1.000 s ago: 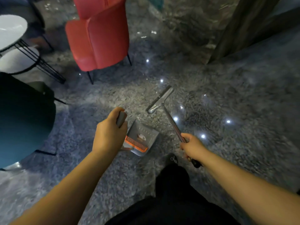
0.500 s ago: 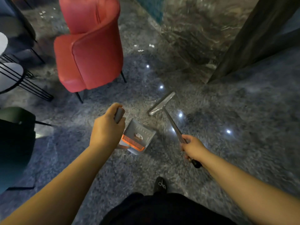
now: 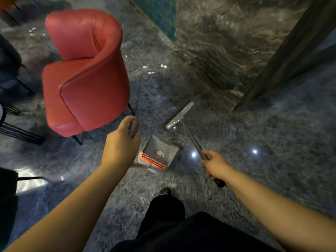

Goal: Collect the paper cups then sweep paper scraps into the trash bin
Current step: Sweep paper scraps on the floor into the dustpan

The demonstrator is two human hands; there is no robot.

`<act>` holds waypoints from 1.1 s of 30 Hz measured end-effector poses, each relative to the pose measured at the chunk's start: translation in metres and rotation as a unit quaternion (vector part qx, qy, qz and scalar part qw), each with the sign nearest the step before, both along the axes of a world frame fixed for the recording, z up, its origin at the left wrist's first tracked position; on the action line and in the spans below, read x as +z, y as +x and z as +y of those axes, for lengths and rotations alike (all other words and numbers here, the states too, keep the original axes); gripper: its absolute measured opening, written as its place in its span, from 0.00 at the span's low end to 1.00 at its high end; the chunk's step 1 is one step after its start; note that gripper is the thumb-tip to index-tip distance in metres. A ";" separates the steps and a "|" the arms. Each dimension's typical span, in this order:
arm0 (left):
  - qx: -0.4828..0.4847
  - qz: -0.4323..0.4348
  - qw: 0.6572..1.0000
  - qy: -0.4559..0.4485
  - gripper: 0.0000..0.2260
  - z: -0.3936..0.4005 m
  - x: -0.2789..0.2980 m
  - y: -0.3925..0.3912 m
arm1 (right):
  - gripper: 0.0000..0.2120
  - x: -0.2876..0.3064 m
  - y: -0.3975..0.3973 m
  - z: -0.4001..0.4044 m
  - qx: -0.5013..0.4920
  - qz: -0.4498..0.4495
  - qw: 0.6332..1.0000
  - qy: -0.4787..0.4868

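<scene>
Holding tight, the fingers of the left hand (image 3: 119,146) curl all the way round the grey handle (image 3: 133,129) of the dustpan (image 3: 159,153), with no gap showing. The pan hangs low over the floor (image 3: 272,160), close by the person's black shoe (image 3: 163,191). It has an orange comb edge (image 3: 153,160), and one small thing lies inside it — too small to tell what.

The fingers of the right hand (image 3: 215,163) wrap just as snugly round the thin pole of the broom (image 3: 190,135). The broom's flat grey head (image 3: 179,115) is down near the floor, just past the pan and a little apart from it.

A moment ago the white paper scraps (image 3: 154,69) looked small and far off. Now they show bigger and lower in the view, and so does the red chair (image 3: 85,73). Both hands keep the same hold on their tools. So it seems the person is walking toward the scraps.

The scraps lie on the dark floor between the red chair and the shiny stone wall (image 3: 227,51), well apart from the broom head. More white bits lie behind the chair, far back. No paper cups and no trash bin show here.

The sweeping step is in hand, I think — the broom must get near before it can push the scraps into the pan.
</scene>
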State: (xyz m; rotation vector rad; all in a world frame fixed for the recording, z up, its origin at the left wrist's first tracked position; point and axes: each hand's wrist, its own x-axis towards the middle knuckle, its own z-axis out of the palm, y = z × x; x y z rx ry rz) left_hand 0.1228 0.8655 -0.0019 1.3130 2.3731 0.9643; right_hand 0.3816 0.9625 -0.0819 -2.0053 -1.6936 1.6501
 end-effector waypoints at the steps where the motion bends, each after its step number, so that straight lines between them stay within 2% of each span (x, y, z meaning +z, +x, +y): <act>1: -0.001 0.000 1.000 0.001 0.11 0.018 0.000 -0.008 | 0.24 -0.001 -0.008 0.018 -0.005 -0.001 1.000 0.001; 11: -0.027 0.006 1.000 0.013 0.13 0.180 0.007 -0.070 | 0.24 -0.013 -0.063 0.167 -0.037 0.008 0.999 -0.021; 19: 0.001 0.008 1.000 -0.015 0.15 0.325 -0.008 -0.108 | 0.24 -0.025 -0.098 0.323 0.023 0.007 1.000 -0.011; 25: 0.031 0.001 0.999 -0.027 0.14 0.438 -0.002 -0.128 | 0.23 -0.010 -0.116 0.451 0.082 -0.016 0.996 -0.016; 33: 0.074 0.001 0.997 -0.027 0.13 0.534 0.005 -0.167 | 0.23 -0.014 -0.159 0.569 0.118 -0.031 0.993 0.006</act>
